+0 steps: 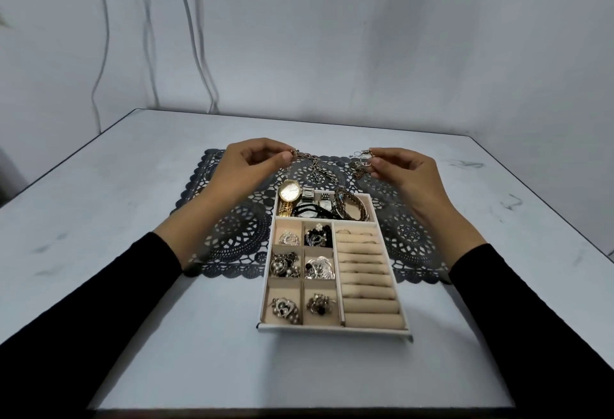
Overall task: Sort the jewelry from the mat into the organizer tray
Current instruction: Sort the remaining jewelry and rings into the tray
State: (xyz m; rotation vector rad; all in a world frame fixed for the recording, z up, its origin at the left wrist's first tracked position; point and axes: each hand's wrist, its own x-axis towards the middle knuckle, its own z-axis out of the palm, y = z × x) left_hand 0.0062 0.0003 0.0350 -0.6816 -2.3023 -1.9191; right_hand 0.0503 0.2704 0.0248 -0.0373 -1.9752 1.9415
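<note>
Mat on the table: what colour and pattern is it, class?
Mat: black openwork lace with round medallions; head view.

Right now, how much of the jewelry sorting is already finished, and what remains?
Mostly done: the white, beige-lined organizer tray has all six small squares filled, and the round gold watch lies with bangles in its far section. In hand: left hand and right hand each pinch an end of a thin brass-coloured chain above the black lace mat. Left: placing that chain; I see no other loose piece.
</note>
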